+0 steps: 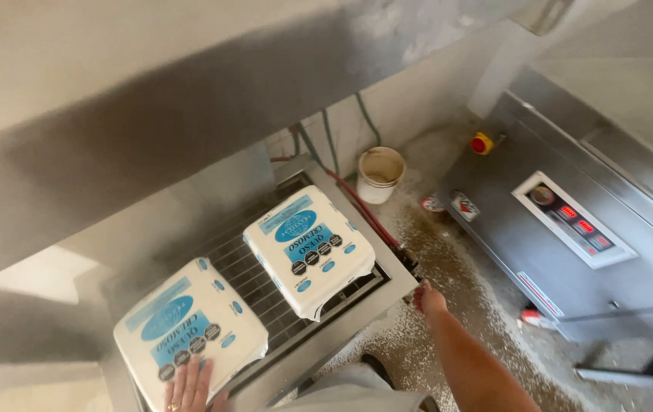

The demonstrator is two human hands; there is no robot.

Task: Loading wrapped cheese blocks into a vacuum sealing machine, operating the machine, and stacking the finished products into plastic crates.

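Note:
Two white square packaged blocks with blue labels lie on a metal grid platform (261,294). My left hand (187,387) rests flat, fingers spread, on the near edge of the near block (189,332) at the lower left. The far block (309,248) sits apart, further back on the grid. My right hand (428,299) reaches down past the platform's right corner, by its steel frame; its fingers are hidden and nothing shows in it.
A large raised steel lid (151,114) hangs over the platform. A steel machine (570,244) with a control panel and a red button (482,143) stands at right. A white bucket (379,174) and hoses sit on the speckled floor behind.

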